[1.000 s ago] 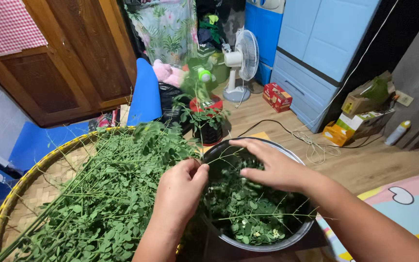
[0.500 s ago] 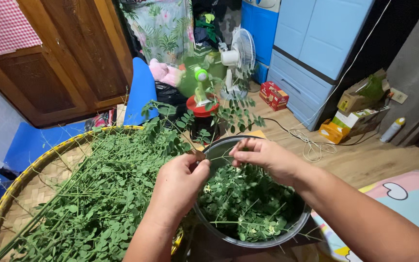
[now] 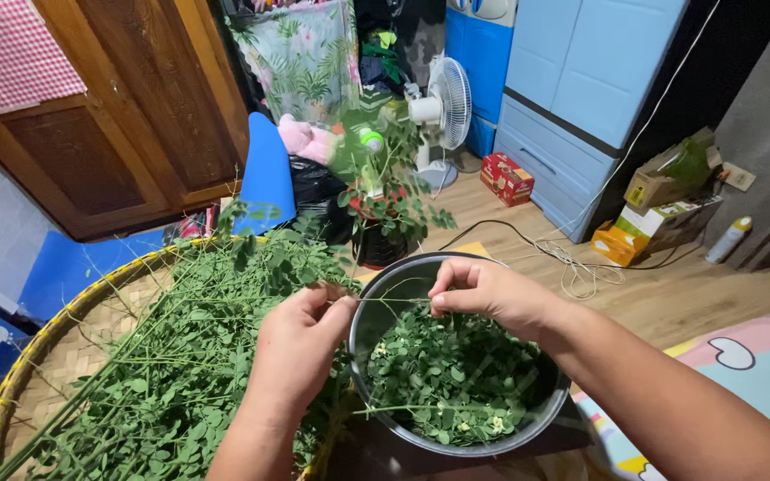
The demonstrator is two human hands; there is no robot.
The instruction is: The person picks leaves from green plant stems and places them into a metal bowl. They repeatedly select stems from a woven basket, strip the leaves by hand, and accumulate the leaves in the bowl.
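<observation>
Both hands pinched a thin green stem [image 3: 392,300] stretched above the metal bowl's [image 3: 376,294] rim; the left hand [image 3: 300,343] gripped its left end, the right hand [image 3: 483,294] its right end; picked leaves [image 3: 456,374] lay inside the bowl; a woven tray [image 3: 37,356] of leafy stalks [image 3: 171,356] sat just left of the bowl.

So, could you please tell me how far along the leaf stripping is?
Done: a layer of loose leaves covers the metal bowl's bottom. In hand: the left hand and right hand pinch a thin stem. Left: a big pile of leafy stalks fills the woven tray.

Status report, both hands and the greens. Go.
Left hand and right hand pinch one thin stem over metal bowl. Woven tray alongside. Nothing blocking.
</observation>
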